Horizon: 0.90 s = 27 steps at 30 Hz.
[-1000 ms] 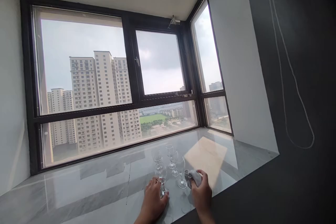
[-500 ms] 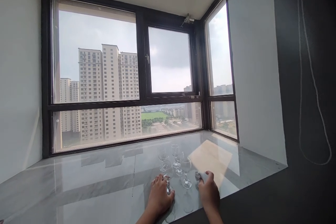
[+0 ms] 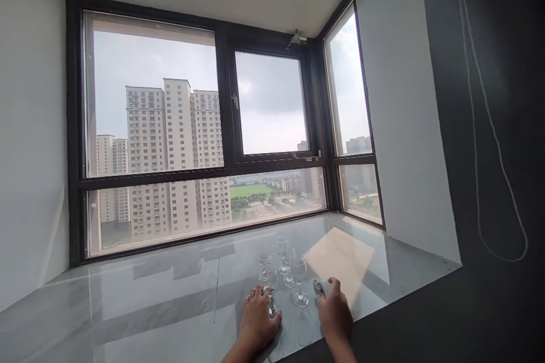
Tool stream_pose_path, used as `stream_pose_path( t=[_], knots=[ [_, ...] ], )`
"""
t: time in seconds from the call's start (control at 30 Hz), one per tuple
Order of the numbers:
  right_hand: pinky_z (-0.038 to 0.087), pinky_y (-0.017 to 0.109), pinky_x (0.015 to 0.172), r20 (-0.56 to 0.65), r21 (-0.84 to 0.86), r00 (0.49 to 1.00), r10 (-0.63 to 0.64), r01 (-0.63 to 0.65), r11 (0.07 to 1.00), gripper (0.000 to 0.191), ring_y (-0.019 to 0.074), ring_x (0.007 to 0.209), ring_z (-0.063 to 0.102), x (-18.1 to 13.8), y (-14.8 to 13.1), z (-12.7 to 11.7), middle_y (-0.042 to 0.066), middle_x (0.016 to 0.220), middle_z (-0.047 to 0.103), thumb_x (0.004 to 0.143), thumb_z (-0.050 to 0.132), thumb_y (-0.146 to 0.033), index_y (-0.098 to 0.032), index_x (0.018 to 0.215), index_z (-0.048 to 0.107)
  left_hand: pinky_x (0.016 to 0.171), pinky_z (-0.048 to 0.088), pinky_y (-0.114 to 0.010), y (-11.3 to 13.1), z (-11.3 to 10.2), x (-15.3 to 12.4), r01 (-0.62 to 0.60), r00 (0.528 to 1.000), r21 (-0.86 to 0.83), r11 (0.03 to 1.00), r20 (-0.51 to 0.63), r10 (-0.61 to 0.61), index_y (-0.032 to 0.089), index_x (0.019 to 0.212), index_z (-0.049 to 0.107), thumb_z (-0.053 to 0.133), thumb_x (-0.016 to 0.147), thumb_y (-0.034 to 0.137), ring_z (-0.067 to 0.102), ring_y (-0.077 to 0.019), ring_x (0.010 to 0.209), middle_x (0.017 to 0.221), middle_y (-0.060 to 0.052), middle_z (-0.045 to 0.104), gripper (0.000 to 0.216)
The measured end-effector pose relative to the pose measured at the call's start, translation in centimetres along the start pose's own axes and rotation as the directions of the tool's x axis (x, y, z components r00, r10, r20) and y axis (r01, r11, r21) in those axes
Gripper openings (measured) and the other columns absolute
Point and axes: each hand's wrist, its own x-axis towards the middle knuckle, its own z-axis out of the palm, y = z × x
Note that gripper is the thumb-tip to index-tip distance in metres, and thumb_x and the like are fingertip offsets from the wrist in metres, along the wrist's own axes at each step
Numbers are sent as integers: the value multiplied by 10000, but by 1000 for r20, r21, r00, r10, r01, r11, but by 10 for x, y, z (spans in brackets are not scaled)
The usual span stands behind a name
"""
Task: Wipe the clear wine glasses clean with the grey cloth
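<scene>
Clear, thin-walled stemmed glasses stand upright in a loose cluster on a polished grey sill (image 3: 162,317), whose stone-like surface is veined and glossy enough to mirror the window. Each has a rounded bowl on a slim stem and a flat, round foot: a far-left glass (image 3: 263,260), a far-right glass (image 3: 281,247), a middle glass (image 3: 289,269), a near-right glass (image 3: 300,272) and a near-left glass (image 3: 271,279). Their outlines overlap, so whether some touch I cannot tell. A dark, smooth window frame (image 3: 229,108) squares off the panes behind; to the right, a thin pale cord (image 3: 473,108) hangs in a long loop against a dark wall (image 3: 506,306). The left hand (image 3: 259,317) is partly curled about the near-left glass, closed on its lower part, with the fingers on the left side and the thumb by the foot. The right hand (image 3: 335,309), just right of the near-right glass and apart from it, has thumb and fingers pinched together on a small greyish bundle (image 3: 319,287), mostly hidden and too small to identify surely. The glass bowls are see-through, the sill and neighbouring glasses showing through their sides.
</scene>
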Motion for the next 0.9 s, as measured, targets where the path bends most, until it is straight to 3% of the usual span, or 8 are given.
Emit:
stream_pose_path(
  t=[0.3,0.7,0.9],
  knots=[
    [434,311,659,9,36,1000,-21,21,999,290,273,996,711,2,1,7,129,1015,716,1006,376,-169,-178,1268,500,1209,277,-419,-4,4,5,-2,1000,34,999,-2,3,193,1376,619,586,822,405,433,-308,1409,1507,-125,530,594],
    [444,326,638,166,74,985,52,-65,995,245,274,862,748,24,0,-6,113,945,763,991,441,-235,-188,1210,542,1196,289,-398,-3,2,6,9,1000,51,999,-1,-8,175,1393,601,583,818,381,452,-297,1392,1483,-132,549,612],
    [476,368,649,208,21,977,45,-50,999,289,315,904,734,25,-1,-10,136,1005,754,999,378,-243,-178,1245,515,1177,308,-385,-4,4,4,-13,1000,11,1000,-18,13,193,1380,613,561,834,397,471,-284,1359,1427,-110,584,585]
  ],
)
